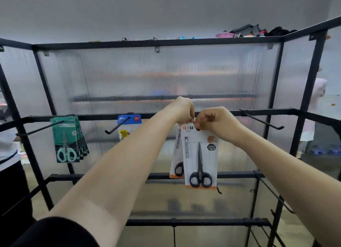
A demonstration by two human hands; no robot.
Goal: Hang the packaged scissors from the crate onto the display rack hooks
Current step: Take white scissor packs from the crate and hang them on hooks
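Both bare forearms reach forward and up, converging. The left hand (184,109) and right hand (215,121) nearly touch, fingers curled down, pinching the top edge of a scissors pack (200,154). A dark sleeve (55,232) covers the left upper arm.

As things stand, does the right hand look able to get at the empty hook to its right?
Probably yes. The empty hook juts out beside the right hand with nothing between them, though that hand's fingers are pinching the top of the white scissors pack.

fingers (202,120) hide the top of the white scissors pack (200,154); a forearm (129,154) half covers the blue pack (137,121).
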